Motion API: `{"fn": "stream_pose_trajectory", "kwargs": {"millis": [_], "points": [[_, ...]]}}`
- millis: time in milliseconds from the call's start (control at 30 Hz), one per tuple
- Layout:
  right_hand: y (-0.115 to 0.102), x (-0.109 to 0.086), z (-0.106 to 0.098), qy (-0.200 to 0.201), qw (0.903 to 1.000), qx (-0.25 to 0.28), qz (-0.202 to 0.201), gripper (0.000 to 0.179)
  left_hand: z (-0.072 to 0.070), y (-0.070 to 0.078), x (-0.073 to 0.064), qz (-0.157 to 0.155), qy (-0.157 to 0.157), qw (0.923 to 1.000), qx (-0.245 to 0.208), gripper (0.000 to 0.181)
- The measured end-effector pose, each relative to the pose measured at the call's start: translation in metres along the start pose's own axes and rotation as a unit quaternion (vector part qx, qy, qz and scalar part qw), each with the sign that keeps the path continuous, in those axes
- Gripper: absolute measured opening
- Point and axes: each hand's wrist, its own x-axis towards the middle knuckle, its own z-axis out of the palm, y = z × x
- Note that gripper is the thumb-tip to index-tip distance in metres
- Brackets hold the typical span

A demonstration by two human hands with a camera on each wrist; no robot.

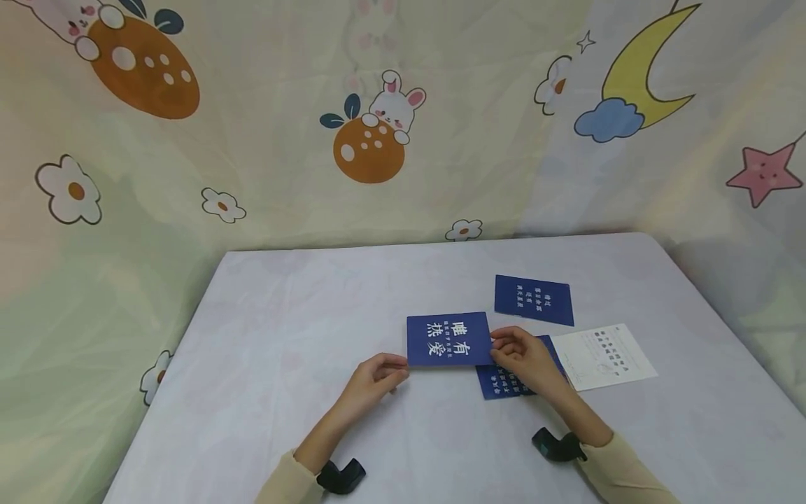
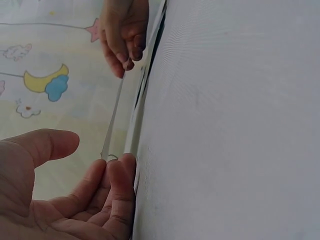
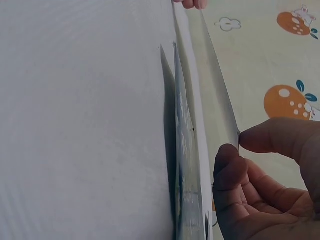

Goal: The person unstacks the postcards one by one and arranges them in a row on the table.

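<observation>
A dark blue card [image 1: 448,340] with white characters is held a little above the table. My right hand [image 1: 525,358] pinches its right edge between thumb [image 3: 270,137] and fingers. My left hand [image 1: 373,381] is at the card's lower left corner. In the left wrist view, that hand's fingertips [image 2: 114,165] touch the card's end, while its thumb [image 2: 55,142] stands apart from it. Under the right hand lies another blue card [image 1: 497,383], partly covered. Beside it rests a white card [image 1: 606,357] with printed text.
Farther back on the right lies one more blue card [image 1: 534,299] with white characters. A white cloth covers the table [image 1: 283,308]. Behind it hangs a curtain [image 1: 271,126] with cartoon rabbits, flowers and a moon. Each wrist carries a black device [image 1: 341,477].
</observation>
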Motion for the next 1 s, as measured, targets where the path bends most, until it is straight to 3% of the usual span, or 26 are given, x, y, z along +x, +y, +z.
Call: {"fn": "stream_pose_trajectory", "kwargs": {"millis": [233, 1000], "points": [[-0.002, -0.002, 0.006, -0.021, 0.9997, 0.000, 0.016, 0.034, -0.005, -0.001, -0.010, -0.013, 0.004, 0.9999, -0.008, 0.035], [0.000, -0.008, 0.013, -0.092, 0.9950, -0.028, -0.026, 0.031, -0.012, 0.002, -0.040, -0.035, 0.002, 0.9994, 0.008, 0.033]]}}
